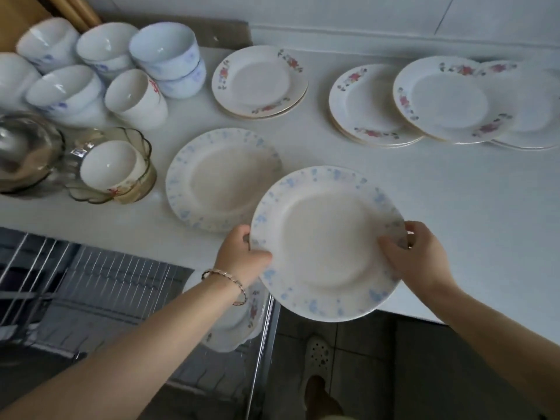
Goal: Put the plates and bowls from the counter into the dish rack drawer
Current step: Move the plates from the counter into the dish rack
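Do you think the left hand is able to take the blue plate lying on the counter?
Probably not yet: the left hand grips the held plate, though nothing blocks the way.

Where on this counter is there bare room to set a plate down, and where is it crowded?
Widest bare patch: the counter right of the held blue-speckled plate, in front of the overlapping red-flowered plates. A narrower gap runs between those and the red-flowered stack further left. The back left is crowded with bowls and glass bowls.

Wall [363, 13]: was white tile, behind the counter's far edge.
Counter [454, 207]: was white, softly lit.
Floor [360, 344]: was grey tile.
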The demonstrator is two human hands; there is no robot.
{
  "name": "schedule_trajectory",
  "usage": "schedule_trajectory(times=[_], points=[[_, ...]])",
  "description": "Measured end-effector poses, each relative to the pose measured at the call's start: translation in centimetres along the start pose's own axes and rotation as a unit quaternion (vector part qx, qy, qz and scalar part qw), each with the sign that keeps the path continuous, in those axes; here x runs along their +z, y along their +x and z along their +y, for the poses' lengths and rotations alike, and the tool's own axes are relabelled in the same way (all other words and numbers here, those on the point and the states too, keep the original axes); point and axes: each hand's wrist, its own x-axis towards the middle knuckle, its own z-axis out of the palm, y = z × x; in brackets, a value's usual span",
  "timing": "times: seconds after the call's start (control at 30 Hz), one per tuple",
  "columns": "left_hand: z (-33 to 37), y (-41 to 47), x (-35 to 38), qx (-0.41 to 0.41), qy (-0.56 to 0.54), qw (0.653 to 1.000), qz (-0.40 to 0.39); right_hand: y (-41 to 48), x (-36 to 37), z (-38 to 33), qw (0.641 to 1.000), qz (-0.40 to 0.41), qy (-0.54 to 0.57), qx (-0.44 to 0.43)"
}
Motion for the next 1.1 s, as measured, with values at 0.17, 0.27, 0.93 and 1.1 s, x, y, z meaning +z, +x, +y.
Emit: schedule_trajectory(times=[0.17,0.27,0.93,1.1], points=[[-7.6,-4.1,-9.1,-0.028,0.006,0.999,0.022,-8.6,6.4,-2.2,0.994,-0.094,-0.012,-0.056],[-13.1,-5.4,-13.9,-0.046,0.005,0.999,0.016,-12.8,11.4,-2.5,0.988,-0.138,-0.029,-0.060],[-32.8,8.6,-12.9,-0.127,0.183,0.975,-0.022,-12.8,36.1,7.4,0.962,-0.100,-0.068,0.246],[-31.8,12.0,-8.8,-0.137,0.217,0.966,-0.020,-9.6,36.5,8.7,0.964,-0.055,-0.096,0.240]])
